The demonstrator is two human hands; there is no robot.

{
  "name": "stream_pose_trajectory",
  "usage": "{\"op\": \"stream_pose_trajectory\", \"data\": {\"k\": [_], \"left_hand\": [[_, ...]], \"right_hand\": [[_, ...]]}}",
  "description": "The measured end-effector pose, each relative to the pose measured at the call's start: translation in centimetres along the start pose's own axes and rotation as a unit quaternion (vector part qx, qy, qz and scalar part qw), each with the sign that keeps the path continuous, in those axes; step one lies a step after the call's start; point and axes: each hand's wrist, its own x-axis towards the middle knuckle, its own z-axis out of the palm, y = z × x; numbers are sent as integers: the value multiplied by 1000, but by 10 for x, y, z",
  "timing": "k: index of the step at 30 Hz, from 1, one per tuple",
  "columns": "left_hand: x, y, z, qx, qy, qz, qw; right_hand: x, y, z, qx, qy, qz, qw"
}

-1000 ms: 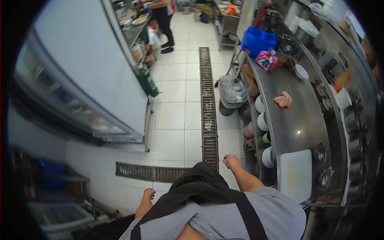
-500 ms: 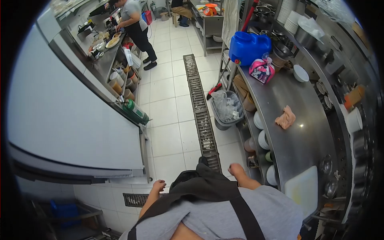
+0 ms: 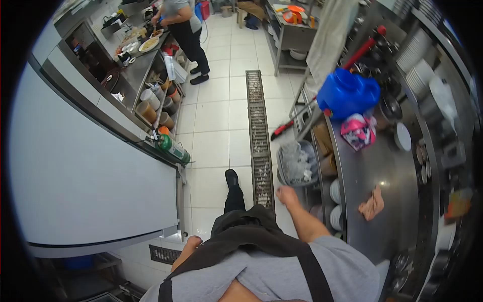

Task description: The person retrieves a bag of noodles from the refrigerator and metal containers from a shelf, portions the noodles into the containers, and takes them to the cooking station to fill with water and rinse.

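Low beside my body, my left hand (image 3: 192,242) hangs with its fingers curled in, partly hidden behind my forearm and apron. It is nearest to the lower corner of a large white door or panel (image 3: 95,166) and touches nothing that I can see. My right hand (image 3: 287,195) swings forward, loosely closed, with nothing showing in it. Just beyond it stands a grey bin (image 3: 297,163) lined with a clear plastic bag. My dark apron (image 3: 246,234) covers my front, and one black shoe (image 3: 231,178) is forward on the tiles.
A floor drain grate (image 3: 259,126) runs ahead along the white tiles. At right, a steel counter (image 3: 397,181) carries a blue jug (image 3: 347,93), a pink bag (image 3: 358,132) and a cloth (image 3: 372,204). A green cylinder (image 3: 173,148) stands left. A co-worker (image 3: 188,38) works at the left counter.
I have walked forward, so the bin, counter and cylinder have shifted in view. My right hand has swung forward, my left hand has dropped back, and one foot has stepped ahead.
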Motion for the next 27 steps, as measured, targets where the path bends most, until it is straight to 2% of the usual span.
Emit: {"op": "stream_pose_trajectory", "data": {"k": [2,3,4,5,7,9,10,11,12,13,14,15,16,17,18,20,24,26,27], "left_hand": [[34,18,-20,28,-11,42,999],[57,21,-27,67,-23,81,994],[86,25,-27,55,3,91,994],[117,29,-30,47,5,93,995],[182,46,-41,69,-21,98,993],[214,97,-77,118,-38,121,985],[238,105,-91,12,-101,-37,994],[261,115,-124,86,-87,124,985],[275,136,-162,158,-75,277,945],[293,179,-181,28,-51,13,998],[306,207,-209,145,-7,75,987],[318,238,-236,183,0,68,981],[307,278,-269,229,34,110,967],[311,311,-294,186,57,124,973],[315,340,-314,144,80,139,976],[318,393,-341,49,125,198,971],[354,458,-351,68,105,216,968],[373,468,-340,75,56,189,977],[376,471,-334,71,25,170,983]], "right_hand": [[-5,30,26,-97,-108,41,989],[-10,54,42,-129,-128,21,983],[-18,52,27,-136,-165,33,976],[-18,58,20,-113,-174,21,978],[-7,46,-14,-97,-120,59,986],[20,32,-53,-55,-98,144,983],[39,14,-75,-8,-55,209,976],[70,14,-82,-14,-47,207,977],[100,23,-82,-60,-14,220,974],[124,26,-86,-106,14,232,967],[150,28,-88,-146,44,223,963],[166,16,-98,-147,37,224,963],[189,-12,-115,25,66,256,964],[214,-31,-124,200,94,278,935],[240,-28,-113,207,93,272,935],[286,-20,-89,129,112,114,979],[311,-55,-85,67,18,113,991],[327,-34,-80,19,-73,68,995],[340,-11,-79,19,-112,93,989]]}}
